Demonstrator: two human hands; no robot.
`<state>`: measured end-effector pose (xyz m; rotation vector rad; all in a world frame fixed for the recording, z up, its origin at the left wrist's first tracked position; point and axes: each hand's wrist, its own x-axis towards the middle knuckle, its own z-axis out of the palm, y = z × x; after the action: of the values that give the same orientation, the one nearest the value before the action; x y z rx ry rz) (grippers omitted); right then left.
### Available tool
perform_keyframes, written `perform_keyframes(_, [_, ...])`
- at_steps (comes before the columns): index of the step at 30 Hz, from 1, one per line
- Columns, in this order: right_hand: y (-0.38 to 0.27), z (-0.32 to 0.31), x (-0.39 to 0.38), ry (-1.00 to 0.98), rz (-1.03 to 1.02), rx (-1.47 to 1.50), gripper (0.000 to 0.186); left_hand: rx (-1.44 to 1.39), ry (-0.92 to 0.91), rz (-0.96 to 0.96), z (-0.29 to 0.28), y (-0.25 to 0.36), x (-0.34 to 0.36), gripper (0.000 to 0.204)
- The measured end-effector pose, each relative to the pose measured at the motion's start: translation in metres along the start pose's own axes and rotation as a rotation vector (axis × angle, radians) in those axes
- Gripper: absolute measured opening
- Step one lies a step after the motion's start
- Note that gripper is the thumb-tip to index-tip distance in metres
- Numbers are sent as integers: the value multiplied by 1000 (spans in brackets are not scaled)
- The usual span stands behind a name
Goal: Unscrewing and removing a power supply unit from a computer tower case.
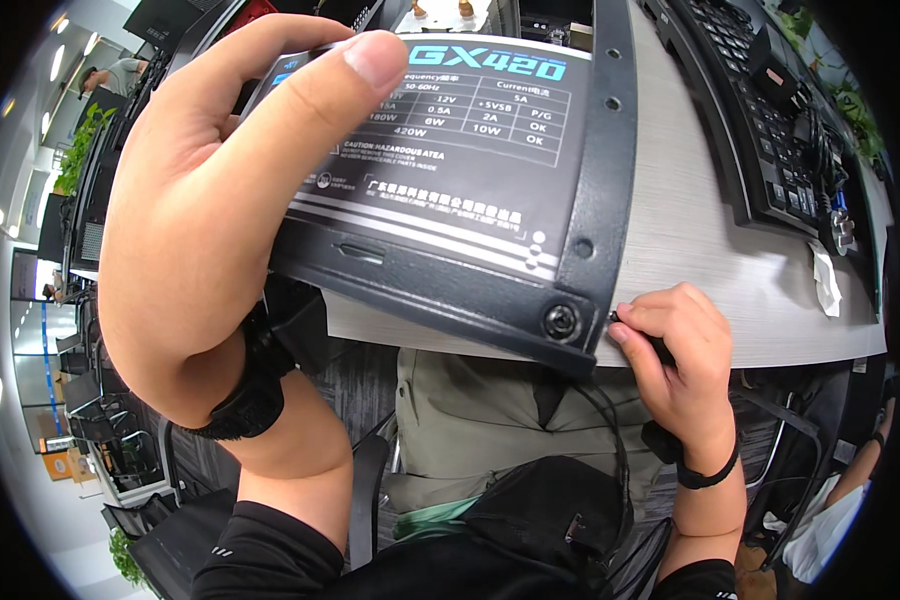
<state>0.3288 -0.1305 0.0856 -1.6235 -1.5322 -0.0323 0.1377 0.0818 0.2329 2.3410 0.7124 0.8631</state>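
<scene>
My left hand (200, 180) grips a black computer power supply (450, 190), its thumb across the label and its fingers hidden behind the far left side. The label carries a spec table and blue lettering. Along the unit's near and right sides runs a black metal case frame (580, 245) with several round holes. A dark screw (562, 322) sits in the frame's near right corner. Just right of that corner, my right hand (680, 350) pinches a small black piece (614, 316) that looks like a screw, between thumb and index finger. A narrow gap separates it from the frame.
On the grey table (680, 240), a black keyboard (760, 130) lies at the right, with cables and a white scrap of paper (826, 280) beside it. Black cables (610, 430) hang below the table edge over my lap. Chairs and another person's arm are around.
</scene>
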Motion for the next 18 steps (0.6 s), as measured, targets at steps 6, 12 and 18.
perform_keyframes(6, [-2,-2,1,-3,-17,-123,25,-103,-90,-256,0,7,10,49])
perform_keyframes(12, [-5,-5,-5,10,190,61,28,15,-128,-177,-7,3,10,47])
perform_keyframes(18, [-2,0,-8,-20,-12,-255,24,66,-138,-201,-9,4,12,46])
